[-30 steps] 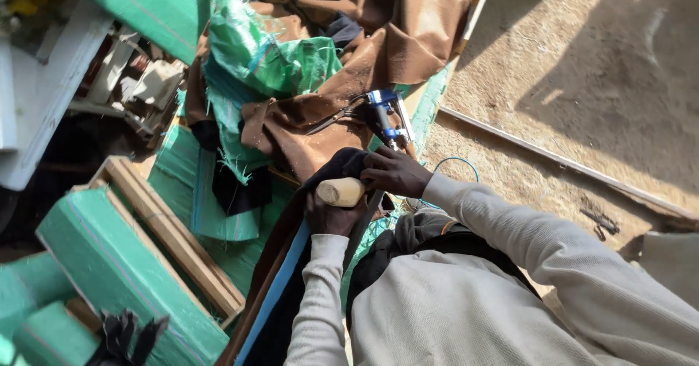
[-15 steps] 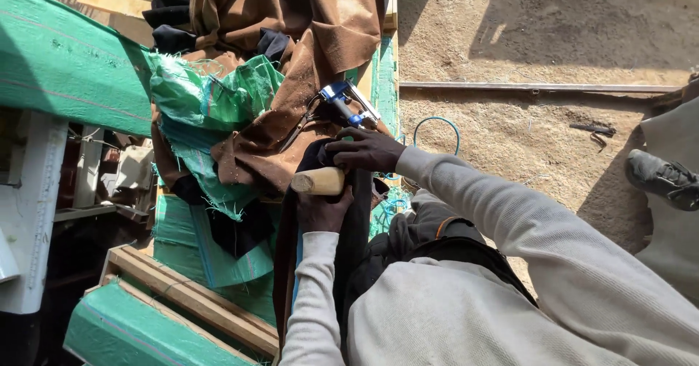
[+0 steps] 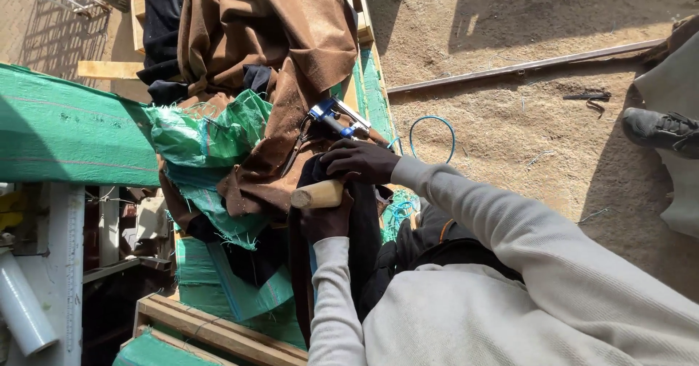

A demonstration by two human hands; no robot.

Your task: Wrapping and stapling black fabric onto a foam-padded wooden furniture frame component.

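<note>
My left hand (image 3: pixel 325 219) grips a pale wooden tool handle (image 3: pixel 317 194) that lies across dark fabric (image 3: pixel 360 224). My right hand (image 3: pixel 357 160) presses down on the dark fabric just above the handle, fingers bent. Right beyond my right hand lies a blue and silver staple gun (image 3: pixel 336 117) with a blue hose (image 3: pixel 431 136) looping over the sand. Brown cloth (image 3: pixel 273 60) is draped over the frame ahead of both hands. I cannot see the tool's working end.
Green woven sheeting (image 3: pixel 69 129) covers wooden frames at the left and bottom (image 3: pixel 218 329). A crumpled green plastic bag (image 3: pixel 204 133) sits by the brown cloth. A metal bar (image 3: pixel 524 66) lies on the sandy ground. Another person's shoe (image 3: pixel 659 129) is at the right edge. A white roll (image 3: pixel 22 304) lies at bottom left.
The view has swung and the scene has shifted in the frame. My hands keep the same hold on the wooden handle and the dark fabric.
</note>
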